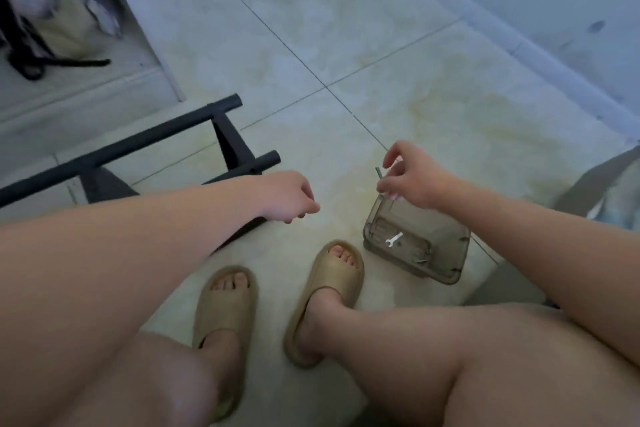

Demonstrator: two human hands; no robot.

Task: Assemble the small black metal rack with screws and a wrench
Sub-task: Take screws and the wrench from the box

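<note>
Nearest, two bare legs (398,340) are seen, cut off by the lower edge; the feet are kept in tan slippers (329,276) on the tiled floor (346,45). Just right of the slippers a clear brownish box (446,263) is stood near the right side of the floor; a small silver wrench (394,239) and some screws (423,258) are seen lying inside it, the screws too small to be counted. Above the far left corner of the box a thin metal rod (378,174) is pinched by the right hand (415,180) between thumb and fingers; what kind of piece it is cannot be told. The left hand (291,196) is held with the fingers curled downward; whether anything small is kept inside cannot be told. The black metal rack (138,140) is laid on the floor at the left, partly hidden under the left forearm and cut off by the left edge. Beyond the hands a broad stretch of open tiles is left up to the far wall; in the far left corner a blurred bag (69,10) with black straps is seen.
</note>
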